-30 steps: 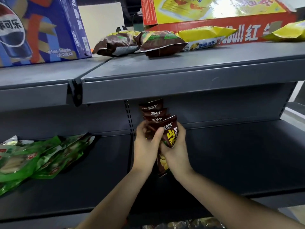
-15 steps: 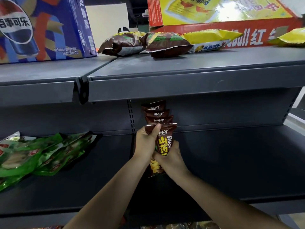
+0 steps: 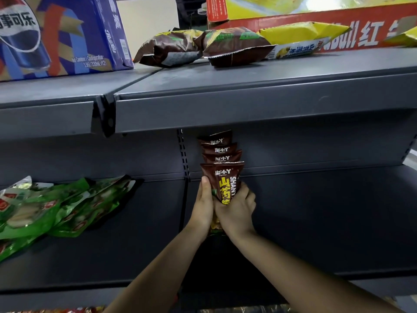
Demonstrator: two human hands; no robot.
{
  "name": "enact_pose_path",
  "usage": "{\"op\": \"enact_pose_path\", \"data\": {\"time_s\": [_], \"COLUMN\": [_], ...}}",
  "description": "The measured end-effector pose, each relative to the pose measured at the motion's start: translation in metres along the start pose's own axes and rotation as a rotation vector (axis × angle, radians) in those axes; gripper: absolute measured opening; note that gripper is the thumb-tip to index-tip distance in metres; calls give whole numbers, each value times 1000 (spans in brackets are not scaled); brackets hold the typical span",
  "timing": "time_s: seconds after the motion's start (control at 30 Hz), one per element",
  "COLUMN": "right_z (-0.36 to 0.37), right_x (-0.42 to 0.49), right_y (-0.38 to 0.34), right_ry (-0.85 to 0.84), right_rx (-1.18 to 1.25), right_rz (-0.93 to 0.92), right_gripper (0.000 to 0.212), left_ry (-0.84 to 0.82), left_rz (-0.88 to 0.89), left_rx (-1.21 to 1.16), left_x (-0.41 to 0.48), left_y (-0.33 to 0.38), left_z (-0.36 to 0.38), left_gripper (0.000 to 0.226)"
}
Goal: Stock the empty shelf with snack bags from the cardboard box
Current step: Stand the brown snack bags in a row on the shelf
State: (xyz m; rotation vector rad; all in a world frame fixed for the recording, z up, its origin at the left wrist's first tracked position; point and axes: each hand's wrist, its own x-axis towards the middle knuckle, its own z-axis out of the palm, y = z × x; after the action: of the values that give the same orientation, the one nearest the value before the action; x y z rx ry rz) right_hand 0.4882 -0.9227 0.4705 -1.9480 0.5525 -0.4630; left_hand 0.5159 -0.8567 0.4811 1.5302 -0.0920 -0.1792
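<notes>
On shelf (image 3: 316, 222): left hand (image 3: 204, 206), right hand (image 3: 237, 211) fingers (image 3: 245, 192) clasp snack bag (image 3: 225, 177) upright, top up.

hands 2: left hand (image 3: 204, 206), right hand (image 3: 238, 210) | upright brown snack bags (image 3: 222, 150) 4 | flat brown bags (image 3: 234, 45) 2 | yellow bags (image 3: 302, 35) 2 | blue cola carton (image 3: 67, 35) 1 | red cardboard box (image 3: 282, 22) 1 | green packets (image 3: 45, 211) heaped, count unclear | grey shelf levels (image 3: 270, 105) 2

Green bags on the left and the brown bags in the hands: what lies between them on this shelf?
In the head view, only bare grey shelf lies between the green bags and the brown bags, crossed by a panel seam.
</notes>
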Motion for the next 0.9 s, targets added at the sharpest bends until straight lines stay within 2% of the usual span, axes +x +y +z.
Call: {"op": "enact_pose_path", "data": {"time_s": [0.07, 0.2, 0.27, 0.37, 0.47, 0.6, 0.67, 0.8, 0.9], "right_z": [2, 1, -4, -17, -30, -33, -32, -33, -33], "right_x": [1, 2, 5, 8, 11, 14, 15, 17, 18], "right_y": [1, 5, 8, 16, 25, 32, 34, 36, 36], "right_ry": [28, 26, -45, -233, -369, -342, -310, -287, -295], "right_rx": [-55, -133, -147, -187, -315, -369, -363, -385, -388], "right_rz": [-30, -82, -125, -204, -270, -355, -392, -404, -416], "right_gripper": [85, 74, 73, 100, 131, 133, 131, 128, 124], "left_ry": [-5, -14, -22, -72, -42, -45, -106, -206, -216], "left_rz": [25, 73, 125, 203, 209, 237, 249, 192, 179], "left_rx": [56, 102, 77, 34, 23, 66, 136, 318, 401], "left_x": [2, 3, 4, 6, 9, 12, 14, 16, 14], "left_y": [-3, -5, -4, -2, -5, -8, -7, -12, -21], "left_z": [-1, 0, 0, -1, -1, -1, -4, -16, -20], "left_gripper": [72, 44, 44, 46, 45, 44, 52, 94, 97]}}
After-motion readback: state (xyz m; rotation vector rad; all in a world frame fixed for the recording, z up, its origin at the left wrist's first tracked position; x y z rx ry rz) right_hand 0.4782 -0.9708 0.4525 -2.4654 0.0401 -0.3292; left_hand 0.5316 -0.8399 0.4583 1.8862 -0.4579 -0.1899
